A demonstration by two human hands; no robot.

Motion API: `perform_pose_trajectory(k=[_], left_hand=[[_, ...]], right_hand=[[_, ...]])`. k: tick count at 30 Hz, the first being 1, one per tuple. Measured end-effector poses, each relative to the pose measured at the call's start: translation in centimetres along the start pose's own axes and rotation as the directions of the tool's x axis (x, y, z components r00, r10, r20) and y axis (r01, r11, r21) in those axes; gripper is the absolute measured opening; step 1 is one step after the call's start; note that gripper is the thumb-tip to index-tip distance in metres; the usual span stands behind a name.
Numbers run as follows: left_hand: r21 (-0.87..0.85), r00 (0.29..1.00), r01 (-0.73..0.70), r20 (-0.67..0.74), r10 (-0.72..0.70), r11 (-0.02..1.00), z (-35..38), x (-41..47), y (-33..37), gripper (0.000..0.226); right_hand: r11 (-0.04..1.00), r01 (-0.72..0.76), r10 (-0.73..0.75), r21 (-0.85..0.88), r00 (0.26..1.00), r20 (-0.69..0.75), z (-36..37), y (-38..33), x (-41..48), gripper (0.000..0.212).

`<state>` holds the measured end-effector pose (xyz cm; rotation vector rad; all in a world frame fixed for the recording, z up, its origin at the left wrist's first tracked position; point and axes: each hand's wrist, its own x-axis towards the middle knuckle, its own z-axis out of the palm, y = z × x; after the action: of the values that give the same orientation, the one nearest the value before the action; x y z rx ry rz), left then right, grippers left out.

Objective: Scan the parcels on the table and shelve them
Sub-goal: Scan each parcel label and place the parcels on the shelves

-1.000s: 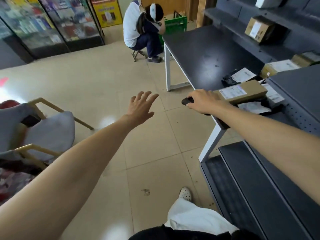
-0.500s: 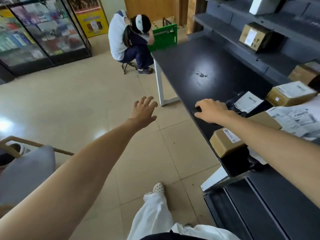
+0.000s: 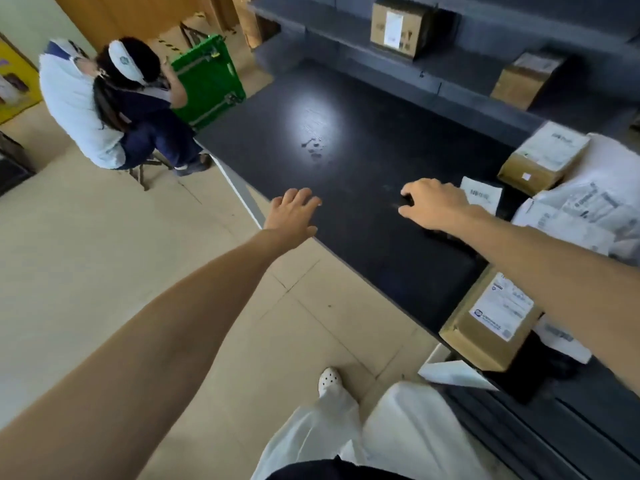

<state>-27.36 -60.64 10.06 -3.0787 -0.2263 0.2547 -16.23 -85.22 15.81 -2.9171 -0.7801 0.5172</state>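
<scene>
My right hand [image 3: 433, 204] hovers low over the black table [image 3: 346, 150], fingers curled round a small black device [image 3: 407, 199], probably a scanner, mostly hidden under the palm. My left hand [image 3: 294, 211] is spread flat with straight fingers at the table's front edge and holds nothing. Parcels lie at the table's right end: a brown labelled box [image 3: 485, 327] under my right forearm, another brown box [image 3: 543, 157], white labelled mailer bags [image 3: 581, 209], and a dark bag with a white label [image 3: 481, 194] just behind my right hand.
Grey shelves [image 3: 450, 64] behind the table hold two brown boxes [image 3: 394, 26] [image 3: 526, 79]. A person [image 3: 104, 109] sits on a stool at the table's far left corner beside a green crate [image 3: 207, 81]. My legs stand on the tiled floor [image 3: 104, 254].
The view has swung right and closer to the table. My right hand with the black device has moved further over the tabletop; my left hand has come from above the floor to the table's edge.
</scene>
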Motion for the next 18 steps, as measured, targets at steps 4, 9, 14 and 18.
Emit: perform_pose_trajectory(k=[4,9,14,18], left_hand=[[0.004,0.992,-0.119,0.051,0.118,0.993,0.7,5.4,1.4,0.076],[0.045,0.959,-0.273,0.09,0.268,0.961,1.4,13.1,5.4,0.083],[0.105,0.9,-0.424,0.157,0.406,0.9,0.9,20.0,10.9,0.096],[0.165,0.837,-0.541,0.198,0.51,0.825,0.0,25.2,15.7,0.109]], right_hand=[[0.994,-0.098,0.095,0.046,0.994,0.061,2.0,3.0,1.5,0.042],[0.969,-0.237,0.23,0.067,0.968,0.103,2.1,8.2,4.1,0.043],[0.932,-0.334,0.327,0.138,0.942,0.072,0.0,14.6,6.7,0.041],[0.88,-0.424,0.423,0.214,0.905,0.051,-0.6,19.3,7.8,0.04]])
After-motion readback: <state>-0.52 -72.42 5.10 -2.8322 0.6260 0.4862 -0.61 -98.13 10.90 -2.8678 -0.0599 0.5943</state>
